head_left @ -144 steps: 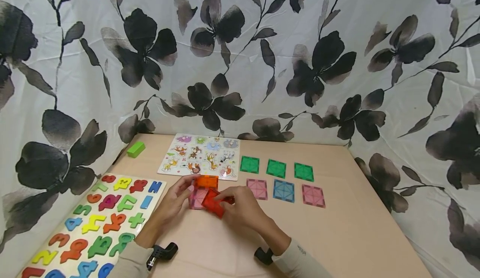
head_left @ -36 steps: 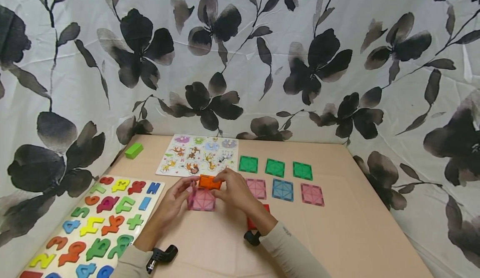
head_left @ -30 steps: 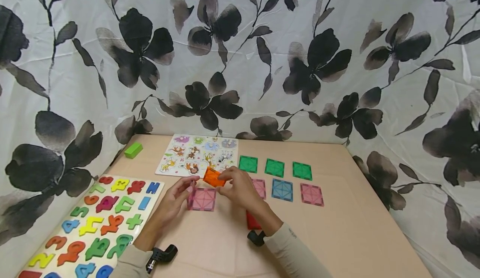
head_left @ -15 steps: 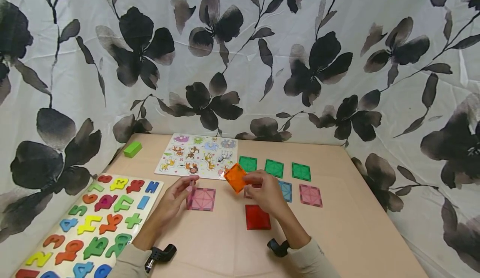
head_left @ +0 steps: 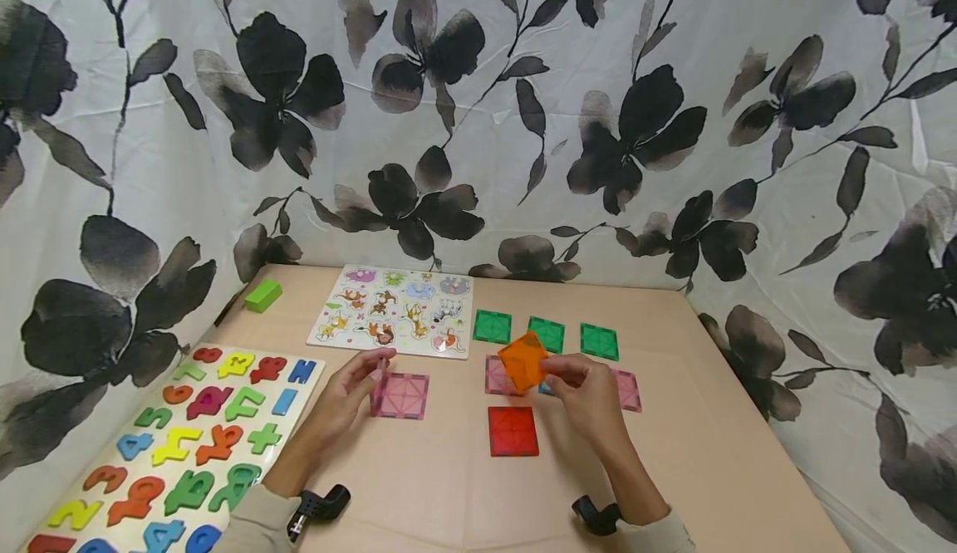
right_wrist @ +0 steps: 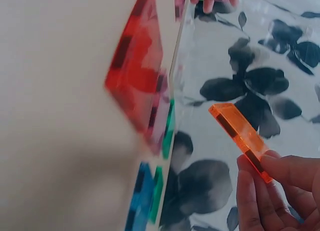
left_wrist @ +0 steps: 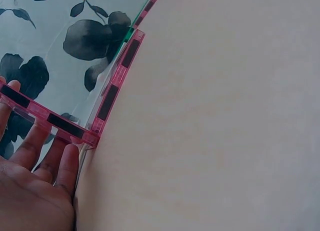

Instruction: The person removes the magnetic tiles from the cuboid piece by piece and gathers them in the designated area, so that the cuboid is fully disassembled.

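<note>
My right hand [head_left: 579, 387] pinches an orange square tile [head_left: 523, 360] by one corner and holds it tilted in the air over the row of flat tiles. In the right wrist view the orange tile [right_wrist: 240, 138] shows edge-on above my fingers [right_wrist: 272, 196]. A red tile [head_left: 512, 431] [right_wrist: 137, 73] lies flat just in front of it. My left hand [head_left: 347, 395] [left_wrist: 35, 191] holds a pink tile [left_wrist: 107, 98] upright at the left edge of a flat pink tile [head_left: 404, 395].
Three green tiles [head_left: 547, 334] lie in a back row, with pink [head_left: 628, 389] and blue tiles partly hidden behind my right hand. An animal puzzle board [head_left: 396, 312], a number puzzle board [head_left: 172, 445] and a green block [head_left: 263, 296] sit to the left. Floral cloth surrounds the table.
My right hand put the red tile flat on the table, then lifted the orange tile off the pink ones and carried it right. My left hand stayed in place.
</note>
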A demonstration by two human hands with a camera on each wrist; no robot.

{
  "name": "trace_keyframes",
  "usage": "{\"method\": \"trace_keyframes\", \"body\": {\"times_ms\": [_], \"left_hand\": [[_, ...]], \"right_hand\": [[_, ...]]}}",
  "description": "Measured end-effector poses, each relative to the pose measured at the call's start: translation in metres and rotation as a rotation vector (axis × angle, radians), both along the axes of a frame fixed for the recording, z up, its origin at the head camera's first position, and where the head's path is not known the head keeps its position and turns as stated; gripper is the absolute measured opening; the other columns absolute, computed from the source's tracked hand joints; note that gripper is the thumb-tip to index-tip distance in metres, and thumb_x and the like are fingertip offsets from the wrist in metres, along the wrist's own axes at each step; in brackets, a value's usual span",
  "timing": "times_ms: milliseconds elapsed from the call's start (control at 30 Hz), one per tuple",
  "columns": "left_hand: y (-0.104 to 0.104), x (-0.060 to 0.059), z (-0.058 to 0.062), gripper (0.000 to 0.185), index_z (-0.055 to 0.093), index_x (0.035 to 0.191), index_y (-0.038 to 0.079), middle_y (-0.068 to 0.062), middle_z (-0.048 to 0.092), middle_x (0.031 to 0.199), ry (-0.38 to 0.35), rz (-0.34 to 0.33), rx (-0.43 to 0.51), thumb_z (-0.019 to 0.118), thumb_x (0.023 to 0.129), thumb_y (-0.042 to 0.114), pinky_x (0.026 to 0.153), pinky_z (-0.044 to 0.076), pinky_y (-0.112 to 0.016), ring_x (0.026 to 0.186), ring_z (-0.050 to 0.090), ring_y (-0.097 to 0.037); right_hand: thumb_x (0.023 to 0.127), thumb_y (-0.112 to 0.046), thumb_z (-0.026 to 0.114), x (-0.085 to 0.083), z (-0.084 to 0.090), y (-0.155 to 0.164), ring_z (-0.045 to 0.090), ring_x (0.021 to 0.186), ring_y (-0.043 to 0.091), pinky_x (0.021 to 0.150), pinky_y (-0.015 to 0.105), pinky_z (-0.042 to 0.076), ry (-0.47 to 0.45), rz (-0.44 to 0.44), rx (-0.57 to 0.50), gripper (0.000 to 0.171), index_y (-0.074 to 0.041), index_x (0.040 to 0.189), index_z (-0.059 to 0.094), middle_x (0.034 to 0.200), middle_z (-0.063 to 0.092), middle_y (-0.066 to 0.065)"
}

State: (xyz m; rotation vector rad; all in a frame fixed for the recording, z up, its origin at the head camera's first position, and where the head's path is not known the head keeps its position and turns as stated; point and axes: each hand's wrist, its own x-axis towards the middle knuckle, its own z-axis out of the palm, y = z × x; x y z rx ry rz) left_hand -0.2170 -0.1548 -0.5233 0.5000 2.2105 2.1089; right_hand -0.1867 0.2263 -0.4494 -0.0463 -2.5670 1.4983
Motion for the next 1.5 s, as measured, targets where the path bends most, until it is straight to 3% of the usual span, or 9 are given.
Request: {"method": "trace_keyframes", "body": {"times_ms": [133,367,700,900,1033,1233,1500], "left_hand": [[0.000,0.001,0.001,0.041,0.047,0.145,0.011,-0.024,0.045,0.150,-0.014,0.009,-0.008,0.050,0.105,0.022,0.104,0.041,-0.012,0.139,0.046,-0.029],[0.000,0.004,0.004,0.041,0.047,0.145,0.014,-0.023,0.044,0.148,-0.059,0.006,0.006,0.049,0.105,0.024,0.104,0.042,-0.017,0.137,0.046,-0.030],[0.001,0.006,0.005,0.042,0.047,0.145,0.014,-0.022,0.045,0.148,-0.062,0.012,0.003,0.050,0.105,0.025,0.103,0.042,-0.014,0.138,0.045,-0.030],[0.002,0.006,0.005,0.042,0.047,0.145,0.012,-0.024,0.044,0.148,-0.049,0.015,0.012,0.050,0.105,0.023,0.103,0.042,-0.015,0.137,0.045,-0.031],[0.003,0.006,0.004,0.042,0.046,0.145,0.010,-0.026,0.042,0.148,-0.041,0.016,0.014,0.049,0.105,0.021,0.103,0.043,-0.015,0.136,0.046,-0.027],[0.004,0.005,0.004,0.040,0.047,0.145,0.008,-0.028,0.042,0.147,-0.016,0.027,0.001,0.048,0.106,0.018,0.103,0.043,-0.015,0.135,0.047,-0.025],[0.006,0.002,0.001,0.038,0.048,0.144,0.011,-0.023,0.046,0.148,-0.009,0.045,-0.007,0.048,0.106,0.015,0.101,0.042,-0.012,0.136,0.046,-0.028]], "right_hand": [[0.087,-0.005,0.074,0.009,-0.004,0.017,0.071,0.096,0.019,0.081,0.023,0.058,-0.011,-0.034,0.001,0.024,-0.022,0.103,0.079,0.114,0.070,-0.001],[0.085,-0.007,0.078,0.025,-0.013,0.040,0.071,0.093,0.017,0.081,0.023,0.058,-0.076,-0.104,0.098,0.022,-0.021,0.101,0.080,0.116,0.071,0.004],[0.083,-0.007,0.079,0.046,-0.020,0.056,0.075,0.086,0.017,0.068,0.023,0.057,-0.191,-0.120,0.148,0.023,-0.020,0.102,0.080,0.118,0.072,0.011],[0.082,-0.010,0.080,0.054,-0.024,0.056,0.072,0.075,0.014,0.057,0.025,0.054,-0.208,-0.143,0.182,0.022,-0.019,0.101,0.080,0.107,0.076,0.009],[0.082,-0.012,0.080,0.057,-0.026,0.058,0.068,0.072,0.012,0.060,0.024,0.054,-0.221,-0.108,0.245,0.025,-0.020,0.106,0.079,0.102,0.077,0.003],[0.082,-0.021,0.082,0.063,-0.025,0.062,0.071,0.077,0.012,0.070,0.030,0.056,-0.237,-0.061,0.365,0.032,-0.022,0.113,0.075,0.109,0.076,0.001],[0.083,-0.019,0.081,0.053,-0.024,0.044,0.068,0.079,0.012,0.067,0.025,0.055,-0.196,-0.026,0.308,0.033,-0.022,0.115,0.073,0.113,0.074,0.002]]}}
